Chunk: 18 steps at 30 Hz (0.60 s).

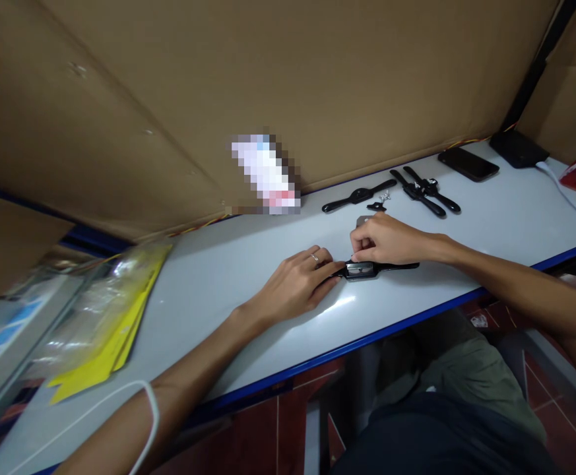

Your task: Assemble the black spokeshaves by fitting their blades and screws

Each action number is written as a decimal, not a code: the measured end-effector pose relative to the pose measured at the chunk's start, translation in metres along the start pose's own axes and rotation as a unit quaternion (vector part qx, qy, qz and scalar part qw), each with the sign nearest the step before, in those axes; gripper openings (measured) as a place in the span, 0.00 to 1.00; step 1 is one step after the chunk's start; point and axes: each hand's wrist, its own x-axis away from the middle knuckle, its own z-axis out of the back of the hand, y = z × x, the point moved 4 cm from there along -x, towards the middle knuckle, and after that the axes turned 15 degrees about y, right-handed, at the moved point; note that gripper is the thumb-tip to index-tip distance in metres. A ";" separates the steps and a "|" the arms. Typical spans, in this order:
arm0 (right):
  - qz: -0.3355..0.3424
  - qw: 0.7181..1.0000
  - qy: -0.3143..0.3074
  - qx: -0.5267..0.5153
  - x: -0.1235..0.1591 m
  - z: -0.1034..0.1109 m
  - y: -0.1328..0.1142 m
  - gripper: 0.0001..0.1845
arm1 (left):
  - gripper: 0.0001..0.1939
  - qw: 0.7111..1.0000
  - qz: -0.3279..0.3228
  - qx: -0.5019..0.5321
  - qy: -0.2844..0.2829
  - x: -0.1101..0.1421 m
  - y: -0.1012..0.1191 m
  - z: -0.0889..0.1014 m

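Observation:
A black spokeshave (pixel 361 270) with a shiny metal middle lies on the white table in front of me. My left hand (pixel 307 280), with a ring on one finger, grips its left handle. Above the middle of the tool, my right hand (pixel 384 239) is closed in a pinch; whatever its fingertips hold is hidden. A grey flat piece (pixel 363 220) shows partly behind that hand. Farther back lie a bare spokeshave body (pixel 359 196), a small black cap (pixel 377 206) and silver screws (pixel 385 196). Two more spokeshaves (pixel 423 191) rest side by side to the right.
A blurred-out bright screen (pixel 266 173) leans on the cardboard wall (pixel 317 79). A black phone (pixel 468 163) and a black box (pixel 519 149) with a white cable are at back right. Clear plastic bags (pixel 94 303) and yellow sheets (pixel 104 356) lie left. The blue table edge (pixel 342 348) runs before me.

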 end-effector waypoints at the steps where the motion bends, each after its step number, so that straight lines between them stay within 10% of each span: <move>1: -0.001 1.000 -0.002 -0.001 0.000 0.000 0.000 0.08 | 0.15 1.000 -0.001 0.000 0.002 0.000 0.000 0.000; 18: 0.007 1.000 0.002 0.010 0.000 0.000 -0.001 0.09 | 0.15 1.000 -0.002 -0.002 0.001 0.000 0.000 0.001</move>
